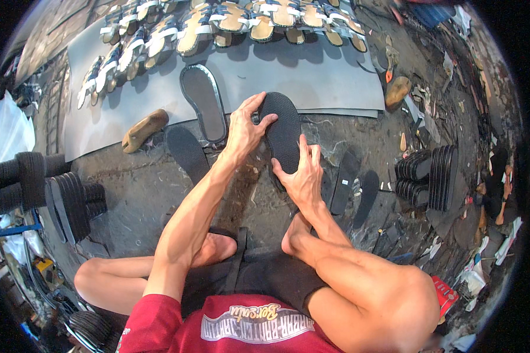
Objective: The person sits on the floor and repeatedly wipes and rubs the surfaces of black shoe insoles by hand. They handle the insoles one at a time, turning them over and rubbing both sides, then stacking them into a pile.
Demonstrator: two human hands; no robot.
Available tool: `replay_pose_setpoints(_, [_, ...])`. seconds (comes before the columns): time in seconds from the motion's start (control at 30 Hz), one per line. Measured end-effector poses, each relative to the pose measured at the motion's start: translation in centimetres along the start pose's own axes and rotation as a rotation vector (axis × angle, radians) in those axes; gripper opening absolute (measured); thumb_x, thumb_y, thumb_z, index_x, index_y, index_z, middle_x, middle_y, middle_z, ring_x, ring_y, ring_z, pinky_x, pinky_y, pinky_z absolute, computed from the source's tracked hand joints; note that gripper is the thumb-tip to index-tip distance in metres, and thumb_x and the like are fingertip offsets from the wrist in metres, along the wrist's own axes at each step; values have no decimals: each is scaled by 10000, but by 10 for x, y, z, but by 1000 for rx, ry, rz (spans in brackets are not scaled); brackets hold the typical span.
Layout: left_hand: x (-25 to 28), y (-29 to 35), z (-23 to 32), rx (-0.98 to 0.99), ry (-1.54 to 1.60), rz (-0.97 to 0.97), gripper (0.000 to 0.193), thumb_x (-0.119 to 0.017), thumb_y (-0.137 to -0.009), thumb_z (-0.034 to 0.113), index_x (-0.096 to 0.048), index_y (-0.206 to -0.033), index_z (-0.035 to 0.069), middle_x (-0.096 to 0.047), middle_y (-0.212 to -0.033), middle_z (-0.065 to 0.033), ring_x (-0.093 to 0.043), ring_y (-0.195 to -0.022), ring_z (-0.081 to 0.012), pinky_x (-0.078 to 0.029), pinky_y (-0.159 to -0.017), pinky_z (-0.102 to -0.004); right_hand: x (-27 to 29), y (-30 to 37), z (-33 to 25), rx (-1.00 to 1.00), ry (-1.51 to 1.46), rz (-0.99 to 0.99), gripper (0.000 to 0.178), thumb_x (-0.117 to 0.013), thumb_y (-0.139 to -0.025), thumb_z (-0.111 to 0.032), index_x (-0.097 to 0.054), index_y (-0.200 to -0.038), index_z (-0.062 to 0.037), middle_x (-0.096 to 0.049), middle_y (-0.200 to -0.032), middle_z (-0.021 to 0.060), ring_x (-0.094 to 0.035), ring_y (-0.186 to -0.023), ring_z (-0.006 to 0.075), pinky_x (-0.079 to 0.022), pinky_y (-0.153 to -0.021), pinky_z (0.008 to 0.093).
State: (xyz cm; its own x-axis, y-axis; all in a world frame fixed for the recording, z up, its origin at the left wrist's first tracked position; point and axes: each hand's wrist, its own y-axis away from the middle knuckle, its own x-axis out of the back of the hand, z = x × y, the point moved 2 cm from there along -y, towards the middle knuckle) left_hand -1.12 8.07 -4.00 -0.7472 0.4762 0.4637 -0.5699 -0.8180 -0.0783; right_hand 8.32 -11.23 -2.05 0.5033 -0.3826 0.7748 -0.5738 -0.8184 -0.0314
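I hold a black textured shoe sole (284, 120) nearly upright in front of me, its toe end pointing away. My left hand (246, 126) grips its left edge near the far end, thumb lying over the face. Lower down, my right hand (303, 175) pinches the near right part between thumb and fingers. Just left of my left hand lies a dark sole with a shiny pale rim (203, 106), partly on a grey sheet. Another black sole (186, 152) is partly hidden by my left forearm. To the right of my right hand rest two dark soles, one long (344, 181) and one smaller (366, 199).
Rows of sandals (232, 19) stand at the far side of the grey sheet (335, 88). One wooden shoe last (144, 130) lies left, another (398, 92) right. Black sole stacks stand left (70, 206) and right (443, 176). Scraps litter the right side, by a red packet (445, 297).
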Motion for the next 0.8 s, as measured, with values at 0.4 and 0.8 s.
replay_pose_setpoints(0.4, [-3,-6,-14,-28,-29,14,677,-931,-897,276,-706,-1463,-17,-734,-1442,-227,-750,-1266,-384,-602,-1099,-446,51,39,27,50,-124,-254,823,-917,-890,-318,-580,-1572,-5,-632,-1257,183,-665,-1167,365,-560,-1023,465])
replay_pose_setpoints(0.8, [-2,-5,-9,2,2,8,658,-940,-891,237,-712,-1458,-7,-737,-1438,-236,-774,-1215,-373,-622,-1080,-434,36,54,35,39,-162,-193,865,-975,-838,-325,-606,-1561,-28,-679,-1226,169,-696,-1112,355,-583,-987,457])
